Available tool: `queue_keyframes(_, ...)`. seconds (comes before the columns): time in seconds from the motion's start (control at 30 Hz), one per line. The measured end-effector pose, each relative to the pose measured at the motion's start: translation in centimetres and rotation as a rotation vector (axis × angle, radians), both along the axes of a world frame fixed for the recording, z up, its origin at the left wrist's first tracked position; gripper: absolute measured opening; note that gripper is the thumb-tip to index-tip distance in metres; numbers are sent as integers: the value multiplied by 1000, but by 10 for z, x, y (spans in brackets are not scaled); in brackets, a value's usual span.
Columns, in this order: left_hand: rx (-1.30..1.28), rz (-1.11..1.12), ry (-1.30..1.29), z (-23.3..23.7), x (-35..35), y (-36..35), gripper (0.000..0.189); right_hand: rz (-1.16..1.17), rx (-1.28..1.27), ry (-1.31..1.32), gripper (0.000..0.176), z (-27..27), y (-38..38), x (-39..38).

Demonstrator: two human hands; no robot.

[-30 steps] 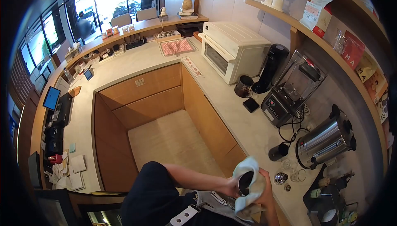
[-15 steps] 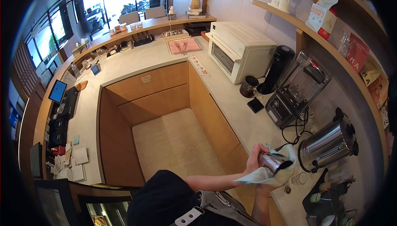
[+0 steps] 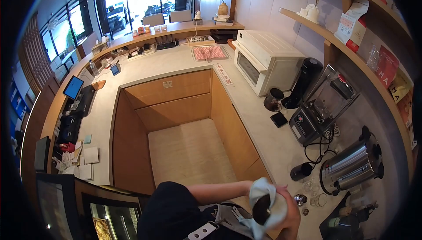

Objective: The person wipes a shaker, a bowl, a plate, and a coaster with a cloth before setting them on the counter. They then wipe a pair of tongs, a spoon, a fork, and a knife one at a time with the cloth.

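Observation:
A metal shaker cup [image 3: 262, 209], its dark mouth turned up toward me, is wrapped in a pale blue-green cloth [image 3: 265, 188] close to my body. My right hand [image 3: 289, 205] curls around the cloth from the right side. From the left, my left hand [image 3: 247, 188] reaches in against the cloth and cup; most of its fingers are hidden. Just right of my hands, a shiny metal shaker top [image 3: 300, 199] and a small metal cap [image 3: 305, 212] sit on the counter, near clear glasses [image 3: 319, 200].
A black cylindrical device [image 3: 301, 171], a steel urn [image 3: 351, 164] and a blender [image 3: 323, 106] line the right counter. Farther back are a glass pot [image 3: 274, 99] and a white oven [image 3: 268, 60]. A dark mat [image 3: 338, 222] with tools lies at lower right. Shelves [image 3: 303, 20] project above.
The cup and cloth have moved left and toward my body, and the cup's mouth now faces up. The black device and shaker top have come into view. The camera view has shifted slightly.

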State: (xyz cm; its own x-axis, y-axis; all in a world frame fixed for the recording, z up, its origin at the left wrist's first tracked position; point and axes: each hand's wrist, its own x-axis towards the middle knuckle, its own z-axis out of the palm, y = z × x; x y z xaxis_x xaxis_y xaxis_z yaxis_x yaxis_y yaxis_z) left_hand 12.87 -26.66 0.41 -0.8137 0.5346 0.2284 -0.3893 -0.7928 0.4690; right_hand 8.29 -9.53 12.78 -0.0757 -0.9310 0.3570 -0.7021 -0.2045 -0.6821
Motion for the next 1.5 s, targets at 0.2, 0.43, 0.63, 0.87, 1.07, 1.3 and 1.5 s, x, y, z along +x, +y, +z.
queue_keyframes(0.2,188,242,-181,-21,11,25,38,-268,-84,-166,118,-48,4,-23)
queue_keyframes(0.43,-210,828,-25,0,-7,49,40,-577,-610,-424,103,-104,-28,-2)
queue_keyframes(0.63,-1028,1145,298,-13,-9,41,43,-455,-471,-545,106,-119,-19,-13)
queue_keyframes(0.87,-933,955,-37,0,-7,20,43,-383,-278,-594,110,-125,-11,-28)
queue_keyframes(1.07,-717,922,170,-6,0,20,41,-376,-108,-590,112,-138,9,-33)
queue_keyframes(1.3,-762,760,53,-31,-5,13,42,-442,-16,-528,116,-140,24,-43)
queue_keyframes(1.5,-310,779,-158,5,7,24,43,-382,-225,-270,117,-70,-4,-33)
